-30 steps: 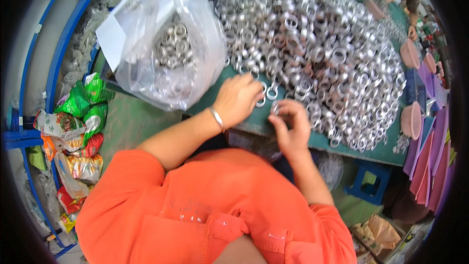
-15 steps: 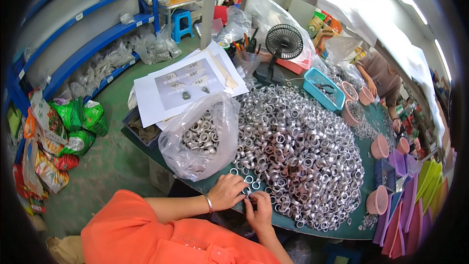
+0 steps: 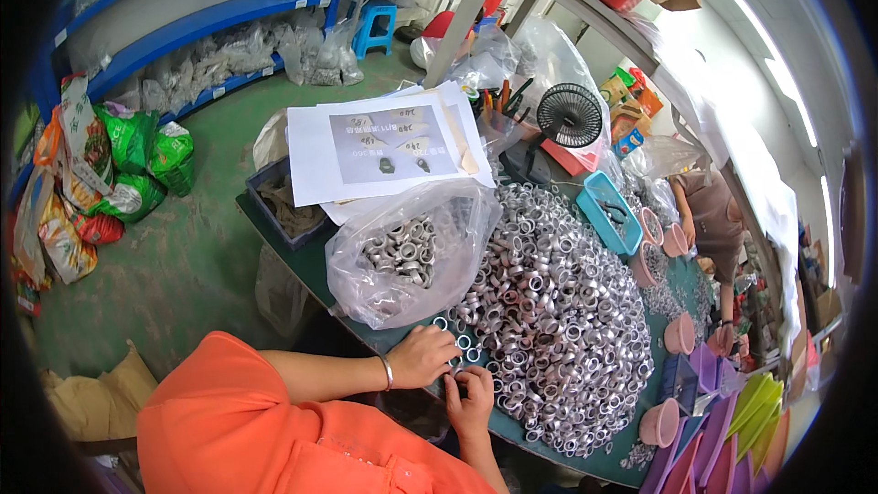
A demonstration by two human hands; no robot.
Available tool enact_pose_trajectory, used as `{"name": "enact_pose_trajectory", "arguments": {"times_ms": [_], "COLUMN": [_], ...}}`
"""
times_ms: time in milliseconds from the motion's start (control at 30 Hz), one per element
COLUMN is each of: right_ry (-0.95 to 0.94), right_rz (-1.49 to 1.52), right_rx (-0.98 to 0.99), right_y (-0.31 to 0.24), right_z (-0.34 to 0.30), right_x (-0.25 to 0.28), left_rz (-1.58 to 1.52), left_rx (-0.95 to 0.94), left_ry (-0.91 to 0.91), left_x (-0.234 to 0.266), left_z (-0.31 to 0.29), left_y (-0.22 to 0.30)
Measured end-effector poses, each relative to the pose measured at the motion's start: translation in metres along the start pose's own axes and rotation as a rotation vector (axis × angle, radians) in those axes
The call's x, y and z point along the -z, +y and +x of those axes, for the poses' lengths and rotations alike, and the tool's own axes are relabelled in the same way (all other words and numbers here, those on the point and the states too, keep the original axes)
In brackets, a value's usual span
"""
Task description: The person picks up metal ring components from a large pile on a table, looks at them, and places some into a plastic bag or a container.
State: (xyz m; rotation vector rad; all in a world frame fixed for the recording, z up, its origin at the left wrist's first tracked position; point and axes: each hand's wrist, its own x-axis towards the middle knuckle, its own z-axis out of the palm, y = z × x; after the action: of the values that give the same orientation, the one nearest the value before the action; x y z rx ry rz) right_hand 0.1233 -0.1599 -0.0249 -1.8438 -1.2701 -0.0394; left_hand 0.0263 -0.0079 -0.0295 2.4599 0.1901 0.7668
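Note:
My left hand (image 3: 423,357), with a bangle on the wrist, is closed at the near edge of the green table (image 3: 334,311). Fingertip to fingertip with it, my right hand (image 3: 471,400) is pinched. Between them is a small silvery metal ring (image 3: 455,369), mostly covered by the fingers. A few loose rings (image 3: 464,342) lie just beyond the fingertips. To the right rises a big heap of similar metal rings (image 3: 567,329). A clear plastic bag (image 3: 357,288), holding more metal parts, stands open beyond my left hand.
Printed sheets (image 3: 315,151) lie behind the bag, over a dark bin (image 3: 297,240). Farther back are a black fan (image 3: 569,116) and a blue tray (image 3: 594,197) with pliers. Pink cups (image 3: 658,423) line the right side. Another person (image 3: 713,220) works at the far right.
The view has swung, so table and shelves appear shifted. My hands stay together at the table edge, and the ring between my fingers is now more hidden.

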Motion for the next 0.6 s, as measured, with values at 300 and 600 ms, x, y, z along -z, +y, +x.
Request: {"name": "enact_pose_trajectory", "arguments": {"times_ms": [300,600], "right_ry": [-0.033,0.017], "right_rz": [-0.045,-0.057], "right_rx": [0.0,-0.003], "right_y": [-0.002,0.001], "right_z": [0.0,-0.002], "right_x": [-0.001,-0.002], "left_rz": [-0.07,-0.202], "left_rx": [-0.016,-0.2], "left_ry": [-0.045,0.014], "left_x": [0.003,0.003], "left_z": [-0.001,-0.001], "left_y": [-0.002,-0.012]}}
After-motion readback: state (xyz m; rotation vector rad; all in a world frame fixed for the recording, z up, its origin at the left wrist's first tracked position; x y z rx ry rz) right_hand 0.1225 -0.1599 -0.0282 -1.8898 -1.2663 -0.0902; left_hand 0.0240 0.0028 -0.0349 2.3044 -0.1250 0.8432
